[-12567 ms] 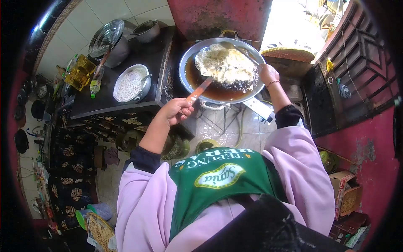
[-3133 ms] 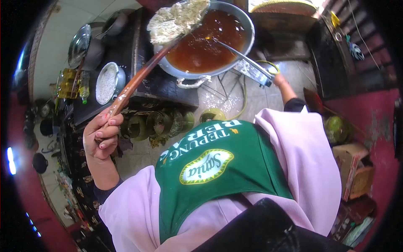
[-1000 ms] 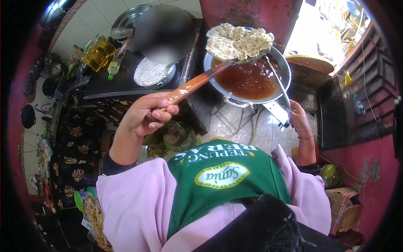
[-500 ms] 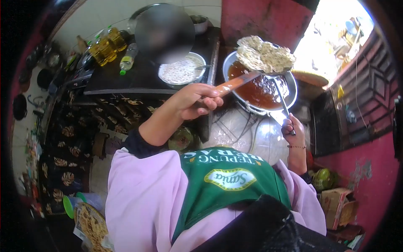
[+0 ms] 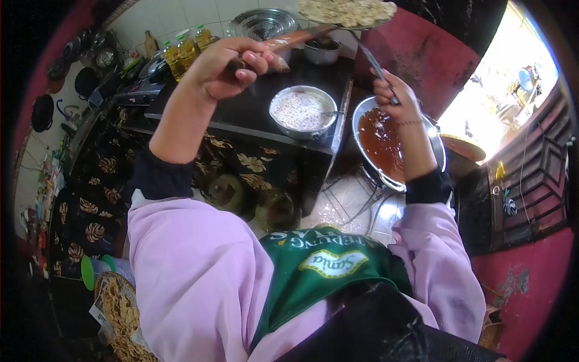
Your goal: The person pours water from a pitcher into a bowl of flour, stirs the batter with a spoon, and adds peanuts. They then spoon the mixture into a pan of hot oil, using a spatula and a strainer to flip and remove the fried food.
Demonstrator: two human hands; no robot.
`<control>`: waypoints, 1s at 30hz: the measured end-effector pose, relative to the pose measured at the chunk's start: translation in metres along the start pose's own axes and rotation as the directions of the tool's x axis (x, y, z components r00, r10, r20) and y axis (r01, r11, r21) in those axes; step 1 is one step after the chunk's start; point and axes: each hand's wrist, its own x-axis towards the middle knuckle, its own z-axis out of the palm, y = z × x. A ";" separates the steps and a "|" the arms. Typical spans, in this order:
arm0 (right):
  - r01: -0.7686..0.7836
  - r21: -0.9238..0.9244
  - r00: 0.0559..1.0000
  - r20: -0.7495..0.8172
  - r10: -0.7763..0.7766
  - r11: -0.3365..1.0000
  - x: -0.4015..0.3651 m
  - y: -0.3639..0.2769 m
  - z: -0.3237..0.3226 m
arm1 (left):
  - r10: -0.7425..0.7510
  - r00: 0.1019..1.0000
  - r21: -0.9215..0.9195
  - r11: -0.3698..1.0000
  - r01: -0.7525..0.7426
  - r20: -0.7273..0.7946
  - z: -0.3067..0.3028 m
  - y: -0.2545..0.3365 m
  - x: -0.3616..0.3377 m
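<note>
My left hand (image 5: 241, 69) is closed round the wooden handle (image 5: 301, 39) of a skimmer, raised over the dark counter. A wide, pale-gold fried cracker (image 5: 347, 13) lies on the skimmer at the top edge, partly cut off by the view. My right hand (image 5: 398, 99) grips a slim metal utensil (image 5: 369, 55), its far end reaching up to the underside of the skimmer or cracker; its head is hidden. Below my right forearm sits a large pan (image 5: 443, 151) of brown oil (image 5: 380, 145).
A bowl of white speckled batter (image 5: 301, 111) with a spoon in it stands on the counter (image 5: 241, 117). Behind are a metal steamer lid (image 5: 262, 24), a pot (image 5: 322, 53) and several oil bottles (image 5: 175, 60). A basket of fried crackers (image 5: 120, 308) is at lower left.
Both hands have risen, carrying the skimmer and cracker up and left, away from above the oil pan. The metal utensil has left the oil. The camera view has shifted.
</note>
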 end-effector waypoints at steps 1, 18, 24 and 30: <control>-0.038 0.008 0.999 0.037 0.037 0.999 0.028 0.005 0.008 | 0.037 0.999 0.042 0.998 -0.035 -0.032 -0.013 0.010 -0.002; -0.122 -0.602 0.991 -0.026 0.134 0.789 0.213 0.096 0.043 | 0.143 0.880 0.314 0.949 0.008 -0.453 -0.209 0.018 -0.011; -0.063 -0.792 0.988 -0.137 -0.077 0.608 0.205 0.068 0.038 | 0.233 0.830 0.283 0.955 -0.095 -0.507 -0.206 -0.014 -0.036; 0.459 -0.610 0.883 0.230 -0.410 0.647 0.073 0.014 0.065 | 0.378 0.662 0.333 0.922 -0.200 -0.648 -0.231 -0.061 -0.150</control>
